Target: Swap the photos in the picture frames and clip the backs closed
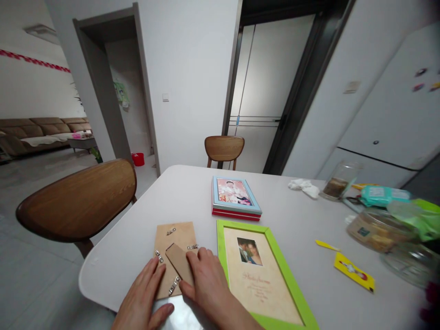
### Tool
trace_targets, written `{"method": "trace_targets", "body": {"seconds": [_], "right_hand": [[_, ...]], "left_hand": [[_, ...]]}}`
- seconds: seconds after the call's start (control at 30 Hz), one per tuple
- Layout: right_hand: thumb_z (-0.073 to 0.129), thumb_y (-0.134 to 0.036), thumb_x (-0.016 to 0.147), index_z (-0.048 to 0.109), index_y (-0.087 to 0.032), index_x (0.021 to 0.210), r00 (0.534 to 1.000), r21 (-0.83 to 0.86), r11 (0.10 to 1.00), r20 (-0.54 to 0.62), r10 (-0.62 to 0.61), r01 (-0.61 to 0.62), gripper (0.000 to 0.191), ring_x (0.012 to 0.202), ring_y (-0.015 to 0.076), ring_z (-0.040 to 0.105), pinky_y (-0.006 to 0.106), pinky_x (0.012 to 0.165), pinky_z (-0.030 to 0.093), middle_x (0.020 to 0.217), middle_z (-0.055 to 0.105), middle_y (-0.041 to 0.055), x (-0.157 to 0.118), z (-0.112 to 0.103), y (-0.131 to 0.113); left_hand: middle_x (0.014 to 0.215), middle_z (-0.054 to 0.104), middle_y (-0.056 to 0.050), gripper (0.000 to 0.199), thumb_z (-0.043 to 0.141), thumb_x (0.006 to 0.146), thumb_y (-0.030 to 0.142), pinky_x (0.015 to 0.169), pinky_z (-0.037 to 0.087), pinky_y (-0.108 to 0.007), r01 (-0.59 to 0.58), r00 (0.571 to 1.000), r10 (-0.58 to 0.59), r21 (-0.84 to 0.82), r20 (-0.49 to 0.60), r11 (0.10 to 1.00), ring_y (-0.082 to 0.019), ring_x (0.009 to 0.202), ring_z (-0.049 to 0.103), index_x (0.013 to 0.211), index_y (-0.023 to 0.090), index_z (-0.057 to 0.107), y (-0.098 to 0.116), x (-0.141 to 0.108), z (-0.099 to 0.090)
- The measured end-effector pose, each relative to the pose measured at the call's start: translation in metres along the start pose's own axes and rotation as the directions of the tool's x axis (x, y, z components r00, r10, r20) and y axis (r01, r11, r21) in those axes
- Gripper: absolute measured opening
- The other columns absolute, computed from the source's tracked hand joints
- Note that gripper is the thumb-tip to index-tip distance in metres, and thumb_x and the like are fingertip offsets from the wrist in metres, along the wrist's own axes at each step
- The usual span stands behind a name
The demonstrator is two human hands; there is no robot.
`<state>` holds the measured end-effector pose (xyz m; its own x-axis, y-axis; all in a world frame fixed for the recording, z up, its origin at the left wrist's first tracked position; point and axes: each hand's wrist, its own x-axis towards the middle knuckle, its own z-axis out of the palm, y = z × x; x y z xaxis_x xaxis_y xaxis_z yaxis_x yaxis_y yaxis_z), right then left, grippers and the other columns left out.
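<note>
Near seven o'clock, the left hand (146,286) is resting released on the backboard (181,234), right hand (208,282) covering its stand (179,262), grip unclear; the green frame (284,268) is lying apart, seemingly unassembled.

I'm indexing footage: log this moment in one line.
left hand: touching brown board | right hand: touching flap | right of board: green frame

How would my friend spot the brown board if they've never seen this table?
Find the white table, then the left hand and right hand at its near side. Under them, left of the green frame, lies the brown board. Unlike the frame, it shows small metal clips and a brown flap.
</note>
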<state>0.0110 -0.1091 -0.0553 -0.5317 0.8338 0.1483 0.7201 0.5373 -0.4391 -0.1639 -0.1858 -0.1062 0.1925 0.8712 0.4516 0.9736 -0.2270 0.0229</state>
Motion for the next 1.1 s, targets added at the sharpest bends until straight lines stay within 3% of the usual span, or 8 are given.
{"method": "trace_targets", "body": {"seconds": [0.1, 0.23, 0.37, 0.5, 0.63, 0.77, 0.97, 1.1], "right_hand": [[0.053, -0.021, 0.063, 0.051, -0.019, 0.097, 1.0, 0.15, 0.989, 0.009, -0.006, 0.004, 0.034, 0.085, 0.0188, 0.048, 0.03, 0.073, 0.038, 0.093, 0.051, 0.0066, 0.003, 0.0, -0.003], [0.051, -0.019, 0.064, 0.053, -0.018, 0.092, 0.998, 0.234, 0.972, -0.056, -0.012, 0.025, 0.028, 0.08, 0.0157, 0.049, 0.028, 0.072, 0.04, 0.09, 0.049, 0.005, -0.002, -0.031, -0.002], [0.052, -0.017, 0.064, 0.056, -0.019, 0.089, 0.99, 0.189, 0.981, -0.142, -0.028, 0.055, 0.025, 0.078, 0.0154, 0.049, 0.031, 0.073, 0.041, 0.087, 0.05, 0.0045, -0.014, -0.076, 0.008], [0.052, -0.02, 0.064, 0.058, -0.021, 0.09, 0.995, 0.1, 0.995, -0.089, 0.037, -0.028, 0.026, 0.079, 0.0171, 0.052, 0.033, 0.073, 0.042, 0.088, 0.053, 0.0052, -0.037, -0.102, 0.046], [0.051, -0.027, 0.064, 0.06, -0.022, 0.09, 0.979, 0.041, 0.978, 0.031, 0.201, -0.203, 0.028, 0.081, 0.0193, 0.054, 0.032, 0.075, 0.043, 0.09, 0.056, 0.0065, -0.064, -0.103, 0.094], [0.048, -0.029, 0.065, 0.061, -0.023, 0.09, 0.962, 0.014, 0.963, 0.056, 0.266, -0.267, 0.029, 0.085, 0.0201, 0.054, 0.031, 0.077, 0.042, 0.092, 0.057, 0.0067, -0.08, -0.096, 0.119], [0.047, -0.031, 0.067, 0.059, -0.019, 0.095, 0.97, -0.033, 0.97, 0.018, 0.242, -0.242, 0.033, 0.086, 0.0198, 0.053, 0.032, 0.077, 0.042, 0.094, 0.055, 0.0085, -0.078, -0.079, 0.121], [0.049, -0.031, 0.067, 0.061, -0.021, 0.093, 0.985, -0.085, 0.982, -0.045, 0.165, -0.169, 0.03, 0.087, 0.0213, 0.051, 0.034, 0.077, 0.041, 0.091, 0.056, 0.0076, -0.075, -0.068, 0.12]], "left_hand": [[0.126, 0.041, -0.013, 0.061, 0.052, 0.076, 0.037, 0.084, 0.046, -0.036, 0.025, 0.999, -0.026, -0.018, -0.032, 1.0, -0.024, 0.111, 0.044, 0.128, 0.021, 0.024, -0.006, 0.004, 0.001], [0.13, 0.035, -0.014, 0.059, 0.05, 0.078, 0.037, 0.088, 0.042, -0.039, -0.047, 0.995, 0.043, -0.043, -0.093, 0.998, -0.026, 0.116, 0.036, 0.128, 0.019, 0.024, 0.002, 0.023, -0.015], [0.13, 0.034, -0.015, 0.059, 0.051, 0.078, 0.034, 0.092, 0.038, -0.041, -0.103, 0.985, 0.085, -0.119, -0.148, 0.988, -0.026, 0.119, 0.03, 0.128, 0.015, 0.024, 0.031, 0.054, -0.035], [0.127, 0.036, -0.021, 0.066, 0.058, 0.073, 0.033, 0.092, 0.037, -0.045, -0.144, 0.989, 0.128, -0.265, -0.075, 0.953, -0.029, 0.118, 0.031, 0.126, 0.01, 0.025, 0.074, 0.076, -0.022], [0.127, 0.036, -0.023, 0.072, 0.065, 0.065, 0.034, 0.09, 0.037, -0.048, -0.111, 0.976, 0.182, -0.445, 0.12, 0.889, -0.033, 0.116, 0.033, 0.123, 0.009, 0.03, 0.116, 0.083, 0.006], [0.125, 0.038, -0.023, 0.067, 0.067, 0.062, 0.033, 0.092, 0.035, -0.047, -0.045, 0.956, 0.185, -0.506, 0.229, 0.861, -0.033, 0.115, 0.035, 0.118, 0.006, 0.04, 0.138, 0.089, 0.014], [0.118, 0.05, -0.015, 0.044, 0.061, 0.068, 0.025, 0.094, 0.034, -0.043, -0.019, 0.962, 0.151, -0.494, 0.228, 0.869, -0.027, 0.111, 0.042, 0.108, 0.01, 0.05, 0.133, 0.096, 0.008], [0.113, 0.054, -0.013, 0.035, 0.053, 0.072, 0.021, 0.091, 0.036, -0.046, -0.064, 0.975, 0.161, -0.499, 0.154, 0.864, -0.025, 0.106, 0.047, 0.106, 0.014, 0.05, 0.125, 0.091, 0.011]]}}
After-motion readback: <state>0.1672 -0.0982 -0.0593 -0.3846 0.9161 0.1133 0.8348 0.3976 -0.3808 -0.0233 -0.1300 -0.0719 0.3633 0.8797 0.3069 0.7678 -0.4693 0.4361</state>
